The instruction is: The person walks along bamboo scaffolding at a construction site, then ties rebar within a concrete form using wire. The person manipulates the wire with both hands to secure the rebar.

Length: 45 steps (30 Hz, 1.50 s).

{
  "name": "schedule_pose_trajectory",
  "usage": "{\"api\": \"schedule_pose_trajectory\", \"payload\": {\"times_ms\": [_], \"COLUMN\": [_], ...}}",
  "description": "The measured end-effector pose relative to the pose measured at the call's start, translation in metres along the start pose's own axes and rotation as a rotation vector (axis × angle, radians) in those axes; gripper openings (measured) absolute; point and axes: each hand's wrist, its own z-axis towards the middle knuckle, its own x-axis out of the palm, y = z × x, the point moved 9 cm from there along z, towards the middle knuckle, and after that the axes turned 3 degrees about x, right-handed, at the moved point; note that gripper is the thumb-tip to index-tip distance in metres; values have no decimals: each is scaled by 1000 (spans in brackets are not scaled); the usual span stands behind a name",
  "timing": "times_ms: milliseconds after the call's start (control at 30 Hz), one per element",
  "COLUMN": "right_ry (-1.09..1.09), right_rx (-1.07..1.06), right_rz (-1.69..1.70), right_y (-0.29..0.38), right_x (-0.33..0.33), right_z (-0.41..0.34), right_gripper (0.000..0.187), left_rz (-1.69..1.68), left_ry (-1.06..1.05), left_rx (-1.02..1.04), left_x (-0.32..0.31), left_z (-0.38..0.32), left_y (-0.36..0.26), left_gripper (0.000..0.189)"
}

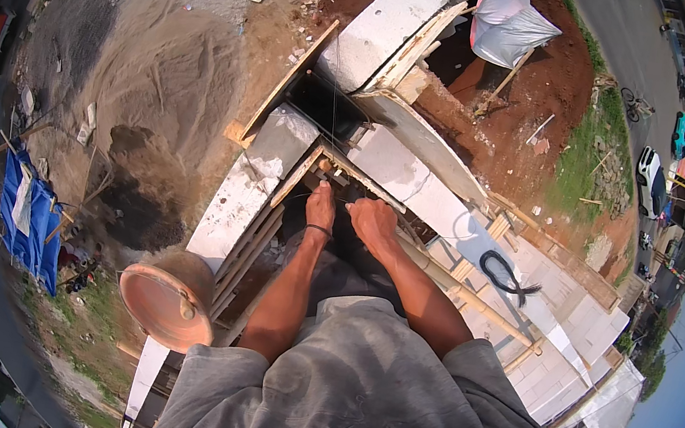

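Note:
My left hand [320, 210], with a dark band at the wrist, is closed in a pinch at the inside corner of wooden formwork boards [364, 177]. Close beside it on the right, my right hand [374, 222] is curled, its thumb and forefinger together. A thin dark wire seems to run at the fingertips of both; its ends are hidden. Just beyond the hands is the dark opening of a column form [322, 105] between upright panels. A looped bundle of black tie wire [523, 295] lies on the pale wall top [444, 202] to the right.
An orange-brown bucket [166, 307] sits tilted at left by the light block wall [229, 217]. Bamboo poles [463, 292] cross at right. A silver umbrella [510, 26] stands over red soil beyond. Far below lie a sand pile [172, 62] and a blue tarp [37, 215].

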Motion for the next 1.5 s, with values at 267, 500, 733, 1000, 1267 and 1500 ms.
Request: {"api": "schedule_pose_trajectory", "payload": {"times_ms": [267, 500, 733, 1000, 1267, 1500], "right_ry": [-209, -127, -370, -337, -244, -182], "right_rx": [-80, 156, 97, -104, -83, -81], "right_rz": [773, 1160, 737, 902, 616, 617], "right_y": [18, -9, -10, 11, 9, 7], "right_x": [44, 70, 37, 30, 19, 11], "right_z": [29, 29, 7, -2, 9, 6], "right_gripper": [28, 25, 18, 20, 16, 19], "left_rz": [-2, 483, 418, 111, 23, -372], "left_ry": [182, 303, 197, 290, 324, 212], "left_rx": [-108, 21, -58, -323, -478, -473], "left_x": [9, -5, -11, -1, 9, 20], "left_z": [-11, -15, 10, 17, -7, -4], "left_y": [-7, -7, 8, 0, -2, -3], "left_gripper": [51, 58, 54, 45, 43, 43]}}
